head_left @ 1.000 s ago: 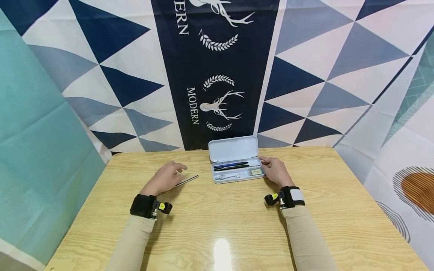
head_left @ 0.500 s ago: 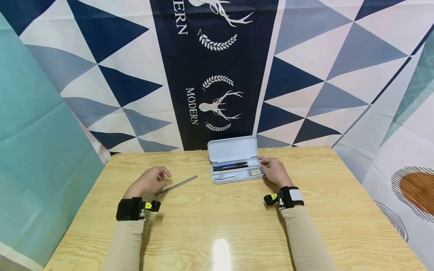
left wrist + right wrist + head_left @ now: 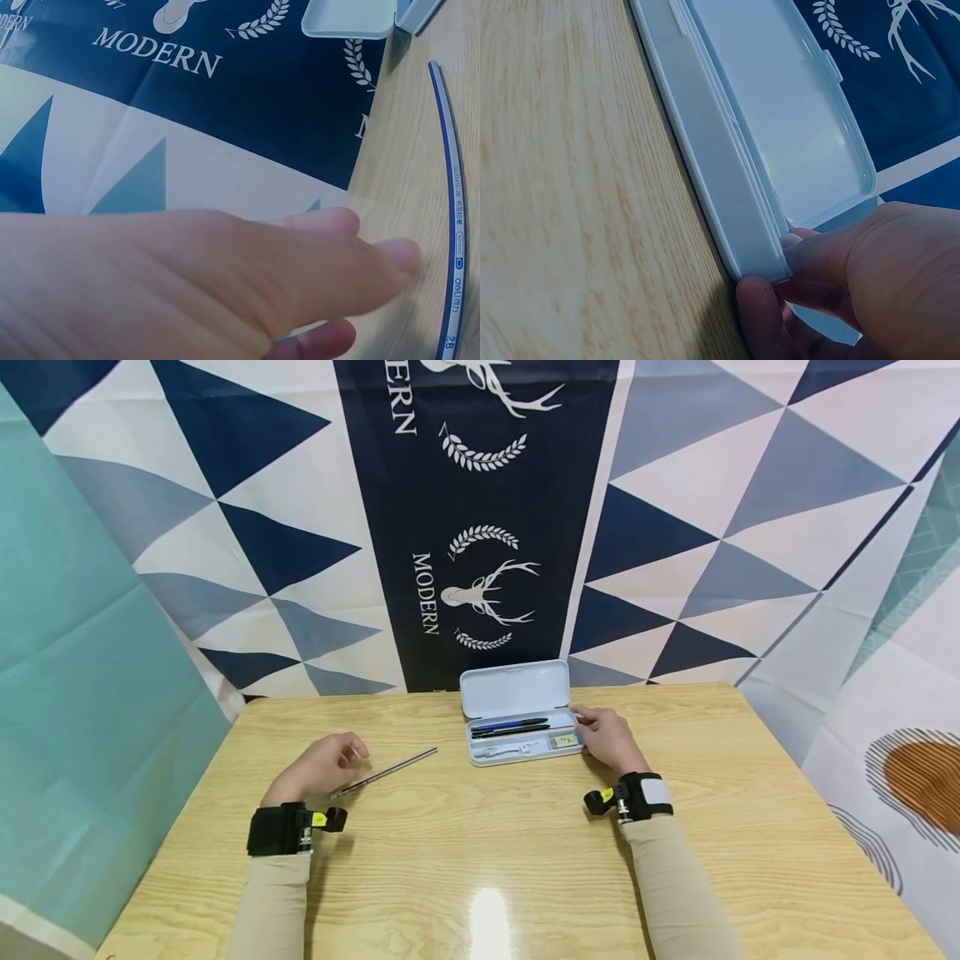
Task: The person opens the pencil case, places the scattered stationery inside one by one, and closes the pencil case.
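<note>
A blue-and-silver striped pencil, marked 2B in the left wrist view, lies slantwise on the table. Just left of its near end is my left hand, fingers loosely bent with nothing between them. To the pencil's right stands a pale blue pencil case, its lid tipped back against the wall cloth. Inside lie dark pens, a slim whitish item and a small patterned block. My right hand grips the case's right end, thumb and fingers on its corner in the right wrist view.
The wooden table ends at the back against a patterned cloth that hangs behind the case. A teal cloth borders the left side, and a white cloth with an orange-brown shape the right.
My left hand has drawn back leftward from over the pencil's near end, leaving the whole pencil lying in sight. My right hand and the case have stayed put.
</note>
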### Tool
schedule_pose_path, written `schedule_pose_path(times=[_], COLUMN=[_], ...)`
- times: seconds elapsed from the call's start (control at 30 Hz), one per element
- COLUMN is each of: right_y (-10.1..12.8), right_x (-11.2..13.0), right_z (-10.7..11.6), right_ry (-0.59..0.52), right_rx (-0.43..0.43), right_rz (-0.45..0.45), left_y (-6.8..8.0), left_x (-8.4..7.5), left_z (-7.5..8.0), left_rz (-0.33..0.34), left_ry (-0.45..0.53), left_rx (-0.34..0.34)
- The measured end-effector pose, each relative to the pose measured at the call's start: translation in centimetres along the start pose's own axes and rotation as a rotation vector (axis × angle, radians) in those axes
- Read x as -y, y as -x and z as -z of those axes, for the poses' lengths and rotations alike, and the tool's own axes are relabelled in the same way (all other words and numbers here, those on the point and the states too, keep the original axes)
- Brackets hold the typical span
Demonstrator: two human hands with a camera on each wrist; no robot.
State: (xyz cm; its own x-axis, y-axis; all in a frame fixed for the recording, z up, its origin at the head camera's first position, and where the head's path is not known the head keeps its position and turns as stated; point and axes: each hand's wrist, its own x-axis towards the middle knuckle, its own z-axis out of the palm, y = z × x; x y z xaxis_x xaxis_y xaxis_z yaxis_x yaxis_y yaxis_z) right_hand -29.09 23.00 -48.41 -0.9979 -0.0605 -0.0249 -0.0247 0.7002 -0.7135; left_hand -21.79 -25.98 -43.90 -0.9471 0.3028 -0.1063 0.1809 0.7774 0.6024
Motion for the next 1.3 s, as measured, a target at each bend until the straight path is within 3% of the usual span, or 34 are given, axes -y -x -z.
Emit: schedule_pose_path(times=[0.63, 1.3], right_y=[0.1, -0.4], right_x=[0.0, -0.1], right_z=[0.1, 0.2], right_ry=[-0.004, -0.010], right_rx=[-0.005, 0.013], right_rz=[0.008, 0.010], left_y=[0.1, -0.5], left_x=[0.6, 1.2], left_z=[-0.2, -0.7], left_rz=[0.048, 0.062], left_ry=[0.056, 0.072], left_rx=[0.122, 0.127])
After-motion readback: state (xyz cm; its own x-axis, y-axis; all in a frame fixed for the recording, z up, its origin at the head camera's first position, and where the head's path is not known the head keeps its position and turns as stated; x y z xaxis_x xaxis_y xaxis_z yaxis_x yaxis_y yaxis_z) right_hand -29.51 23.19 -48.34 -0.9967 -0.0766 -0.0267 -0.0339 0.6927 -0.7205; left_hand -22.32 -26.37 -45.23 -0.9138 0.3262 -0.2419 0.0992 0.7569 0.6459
